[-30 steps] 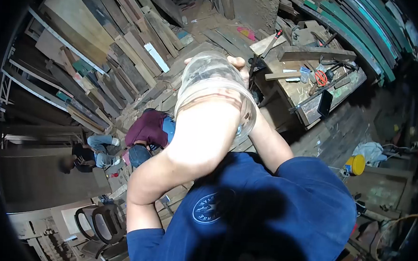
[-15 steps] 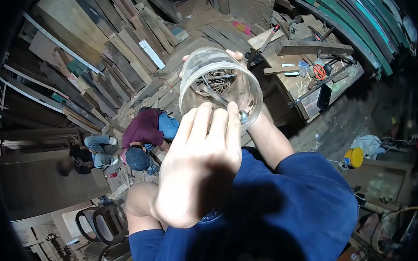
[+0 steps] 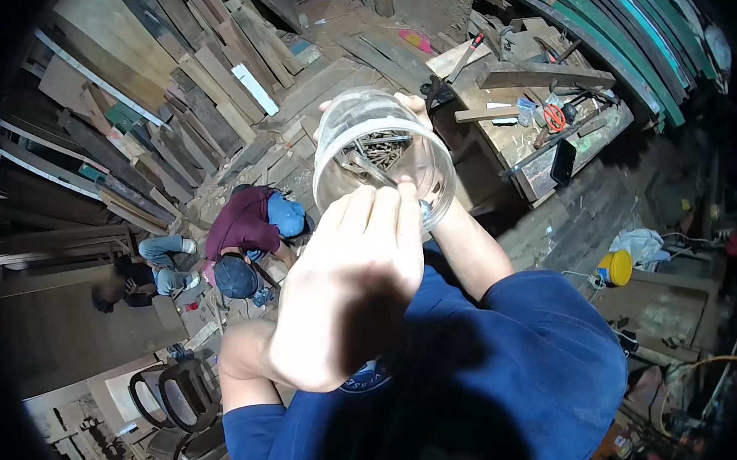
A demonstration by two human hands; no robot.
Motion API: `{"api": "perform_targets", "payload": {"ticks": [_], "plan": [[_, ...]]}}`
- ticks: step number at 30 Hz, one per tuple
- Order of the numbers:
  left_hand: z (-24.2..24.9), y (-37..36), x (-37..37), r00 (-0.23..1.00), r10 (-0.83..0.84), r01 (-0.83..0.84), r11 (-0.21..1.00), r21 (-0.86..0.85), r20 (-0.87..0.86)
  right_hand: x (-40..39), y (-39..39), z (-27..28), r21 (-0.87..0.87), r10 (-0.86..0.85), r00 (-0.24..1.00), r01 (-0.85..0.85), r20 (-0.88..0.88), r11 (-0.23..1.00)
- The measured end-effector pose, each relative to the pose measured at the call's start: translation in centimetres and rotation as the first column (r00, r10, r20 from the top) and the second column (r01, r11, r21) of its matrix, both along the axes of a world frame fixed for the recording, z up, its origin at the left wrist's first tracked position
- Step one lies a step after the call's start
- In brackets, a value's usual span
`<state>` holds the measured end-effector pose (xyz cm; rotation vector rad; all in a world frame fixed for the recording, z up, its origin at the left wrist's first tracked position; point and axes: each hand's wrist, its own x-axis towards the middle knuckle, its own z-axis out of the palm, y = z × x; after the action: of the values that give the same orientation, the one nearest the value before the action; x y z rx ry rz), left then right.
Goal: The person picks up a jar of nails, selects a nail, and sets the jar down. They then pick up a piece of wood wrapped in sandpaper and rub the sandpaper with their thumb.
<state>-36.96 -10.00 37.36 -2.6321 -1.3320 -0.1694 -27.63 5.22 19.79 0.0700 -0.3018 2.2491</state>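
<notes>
One view only: head-worn camera, high up, facing forward and steeply down past the person's own chest. Wide fisheye lens, dark rounded vignette, straight edges bowing toward the margins. Blue shirt [image 3: 504,356] takes the bottom of frame, very near the lens. Left hand [image 3: 340,287] also close, large, just below centre, brightly lit, hiding part of the clear jar [image 3: 419,161]. Jar sits near centre, mouth toward camera, so the view reaches inside; it covers much of the right hand [image 3: 416,106]. Background well farther off: worktop [image 3: 505,137] upper right, seen obliquely from above; stacked boards [image 3: 127,38] upper left; person in maroon [image 3: 242,222] left, viewed from above.
</notes>
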Motion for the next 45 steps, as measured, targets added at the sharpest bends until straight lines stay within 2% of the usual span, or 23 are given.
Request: {"api": "perform_targets", "payload": {"ticks": [5,6,9,10,11,13,14,17,18,21,22,25,26,29,30,32,35,36,39,40,41,43,45], "plan": [[0.1,1.9,1.2,0.989,0.15,-0.146,0.972,-0.185,0.005,0.4,1.1,-0.9,0.018,0.048,0.998,-0.049,0.047,0.999],[-0.5,2.0,1.0,0.993,0.092,-0.088,0.995,-0.056,0.078,0.6,1.2,-0.9,0.012,0.067,0.997,-0.068,0.038,0.998],[-2.3,3.5,0.4,0.964,-0.038,0.015,0.996,0.088,0.262,0.7,1.7,-1.3,-0.055,0.08,0.997,-0.079,0.005,0.995],[-2.5,4.1,0.3,0.942,0.017,0.002,0.998,-0.055,0.336,0.8,1.6,-1.3,-0.092,0.076,0.997,-0.076,-0.005,0.993],[-2.9,4.4,0.2,0.937,0.02,-0.001,0.999,-0.054,0.348,1.1,1.6,-1.1,-0.046,0.042,0.996,-0.038,0.082,0.998],[-3.2,5.0,0.2,0.929,0.035,-0.015,0.998,-0.056,0.369,1.3,1.8,-1.3,-0.071,0.006,0.994,0.002,0.109,0.998],[-2.6,5.4,0.8,0.957,0.195,-0.143,0.962,-0.233,0.215,1.3,1.7,-1.1,-0.071,0.003,0.995,0.004,0.101,0.997],[-2.1,6.3,1.5,0.954,0.297,-0.255,0.88,-0.399,0.044,1.5,1.3,-0.3,-0.065,0.044,0.997,-0.041,0.06,0.997],[-4.7,5.0,0.1,0.95,0.029,-0.028,1.0,-0.01,0.311,1.4,1.2,-0.2,-0.051,0.088,0.995,-0.086,0.038,0.995],[-5.0,5.0,0.6,0.93,0.005,-0.056,0.99,0.129,0.368,1.1,1.9,-1.5,-0.081,0.133,0.989,-0.128,0.063,0.988],[-3.9,5.6,1.2,0.949,0.222,-0.187,0.968,-0.169,0.225,1.0,1.9,-1.2,-0.067,0.147,0.988,-0.143,0.053,0.987],[-3.9,5.6,0.4,0.907,0.089,-0.094,0.996,-0.009,0.411,0.6,2.1,-1.3,-0.075,0.151,0.987,-0.148,0.045,0.986],[-3.5,6.0,0.6,0.906,0.344,-0.249,0.905,-0.346,0.246,0.5,2.1,-1.2,-0.08,0.133,0.989,-0.128,0.064,0.989],[-4.5,6.0,-0.4,0.92,0.285,-0.2,0.931,-0.305,0.267,0.3,2.3,-1.7,-0.081,0.142,0.984,-0.133,0.11,0.988],[-5.4,5.8,-1.0,0.902,-0.091,-0.002,0.977,0.214,0.422,0.2,2.2,-1.6,-0.085,0.152,0.982,-0.143,0.108,0.986],[-6.6,5.1,-1.3,0.915,0.013,-0.057,0.994,0.096,0.404,0.0,2.1,-1.7,-0.064,0.17,0.981,-0.164,0.097,0.984],[-5.5,5.2,-0.4,0.936,0.176,-0.164,0.984,-0.066,0.305,-0.3,1.7,-1.6,-0.122,0.146,0.982,-0.132,0.122,0.984],[-5.3,5.4,-0.2,0.938,0.233,-0.209,0.971,-0.115,0.258,-0.3,1.9,-1.8,-0.06,0.148,0.984,-0.142,0.104,0.988],[-6.1,5.8,-1.2,0.897,-0.093,-0.014,0.971,0.238,0.433,-0.2,1.9,-2.0,-0.077,0.177,0.98,-0.17,0.087,0.982],[-5.7,5.8,-1.0,0.92,0.153,-0.134,0.988,-0.076,0.36,-0.1,1.7,-2.0,-0.068,0.142,0.984,-0.135,0.108,0.988],[-4.7,6.4,-0.4,0.9,0.359,-0.28,0.911,-0.301,0.249,-0.1,1.6,-1.9,-0.059,0.107,0.986,-0.1,0.128,0.993],[-5.2,7.2,-0.7,0.884,0.401,-0.318,0.892,-0.322,0.239,-0.1,1.4,-1.3,0.011,0.083,0.985,-0.086,0.149,0.996],[-5.3,7.9,-0.9,0.875,0.442,-0.35,0.86,-0.37,0.2,-0.1,1.1,-1.6,-0.033,0.071,0.983,-0.066,0.169,0.997]]}}
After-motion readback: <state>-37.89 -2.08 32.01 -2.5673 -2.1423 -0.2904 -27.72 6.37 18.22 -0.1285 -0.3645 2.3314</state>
